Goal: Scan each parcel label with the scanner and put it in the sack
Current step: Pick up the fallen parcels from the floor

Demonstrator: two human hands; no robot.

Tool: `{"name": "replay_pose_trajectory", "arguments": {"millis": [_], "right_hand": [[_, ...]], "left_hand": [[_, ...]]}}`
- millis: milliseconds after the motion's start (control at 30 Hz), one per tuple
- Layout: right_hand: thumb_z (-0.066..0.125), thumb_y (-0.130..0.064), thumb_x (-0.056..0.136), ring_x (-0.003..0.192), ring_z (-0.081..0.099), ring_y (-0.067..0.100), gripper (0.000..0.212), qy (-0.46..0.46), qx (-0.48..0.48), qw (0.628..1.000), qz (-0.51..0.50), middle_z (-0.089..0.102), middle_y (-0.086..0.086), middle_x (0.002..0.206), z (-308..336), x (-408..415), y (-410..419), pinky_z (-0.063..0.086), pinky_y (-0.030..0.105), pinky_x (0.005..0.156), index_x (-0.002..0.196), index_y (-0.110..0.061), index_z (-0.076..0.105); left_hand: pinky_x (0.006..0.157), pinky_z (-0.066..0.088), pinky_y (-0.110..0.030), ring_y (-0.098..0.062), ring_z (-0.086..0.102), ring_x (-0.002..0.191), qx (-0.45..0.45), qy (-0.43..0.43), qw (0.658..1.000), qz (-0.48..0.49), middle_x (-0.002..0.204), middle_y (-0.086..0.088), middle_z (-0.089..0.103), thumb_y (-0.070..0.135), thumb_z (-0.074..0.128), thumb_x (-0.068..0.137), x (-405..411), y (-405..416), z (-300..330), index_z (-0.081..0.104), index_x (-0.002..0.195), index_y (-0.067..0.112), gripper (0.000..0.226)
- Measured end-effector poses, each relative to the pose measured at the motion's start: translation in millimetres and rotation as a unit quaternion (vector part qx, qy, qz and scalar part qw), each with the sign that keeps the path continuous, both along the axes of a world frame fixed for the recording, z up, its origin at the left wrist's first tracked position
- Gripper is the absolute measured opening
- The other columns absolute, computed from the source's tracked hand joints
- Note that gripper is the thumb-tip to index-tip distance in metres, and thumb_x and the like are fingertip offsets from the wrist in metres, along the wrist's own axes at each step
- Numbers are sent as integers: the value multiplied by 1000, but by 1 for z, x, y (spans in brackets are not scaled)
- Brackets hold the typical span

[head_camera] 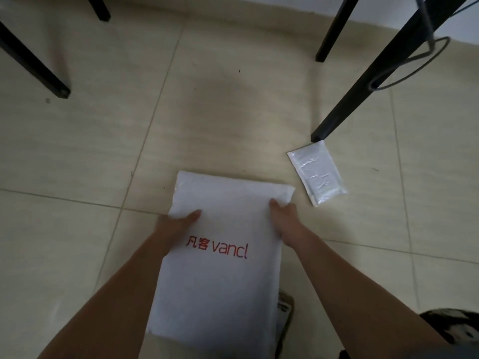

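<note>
A large white sack (223, 281) with red "vancl" lettering lies flat on the tiled floor in front of me. My left hand (176, 226) grips its left edge, thumb on top. My right hand (283, 218) grips its right edge near the far corner, fingers curled round the fabric. A small silvery-white padded parcel (317, 173) lies on the floor to the right of the sack, apart from both hands. A brown object with a label (285, 307) pokes out from under the sack's right side. No scanner is visible.
Black table or chair legs stand at the upper left (33, 60) and upper right (363, 92); one foot touches the small parcel's far corner. A grey cable (414, 66) loops round the right leg. A white wall base runs along the top. Patterned cloth (451, 325) shows at the lower right.
</note>
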State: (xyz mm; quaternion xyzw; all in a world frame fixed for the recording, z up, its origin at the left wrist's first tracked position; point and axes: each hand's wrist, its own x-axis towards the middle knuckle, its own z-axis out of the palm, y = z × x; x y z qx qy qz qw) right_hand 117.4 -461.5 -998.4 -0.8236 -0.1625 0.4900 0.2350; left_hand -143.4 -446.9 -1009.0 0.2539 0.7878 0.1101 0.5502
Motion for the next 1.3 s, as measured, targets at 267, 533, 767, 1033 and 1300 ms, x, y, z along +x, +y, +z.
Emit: {"name": "replay_pose_trajectory", "arguments": {"millis": [267,533,767,1033,1300], "right_hand": [[52,-26,95,132,39,37,54,-281,79,941,170,42,14,147,-5,72,46,36,45,103,144,-6,38],[77,-59,69,145,17,32,121,-316,-85,934,147,19,2,159,-63,128,31,17,60,111,153,-23,-3],[69,-36,79,105,58,36,55,-267,80,954,-110,57,14,113,-35,86,27,46,41,81,118,-5,47],[68,-12,86,80,72,17,9,251,114,961,29,74,3,85,55,-8,13,60,30,67,95,-10,70],[53,-35,96,97,54,26,26,-15,14,995,100,55,7,106,35,-3,-33,41,31,85,113,-17,57]], "left_hand": [[73,44,-30,-27,61,93,163,86,976,117,91,-3,66,37,70,85,3,56,29,65,96,9,30],[92,43,-32,-28,52,112,313,193,916,-160,124,-15,50,15,68,86,52,34,34,57,124,10,39],[95,44,-30,-21,57,111,247,79,921,-290,125,-7,57,24,63,92,89,19,43,58,125,13,35],[74,52,-31,-19,67,91,106,-125,983,-87,100,-2,71,59,62,84,81,17,75,69,97,19,42],[106,37,-46,-35,34,130,67,93,989,-98,144,-16,29,36,79,77,67,-11,48,22,145,11,93]]}}
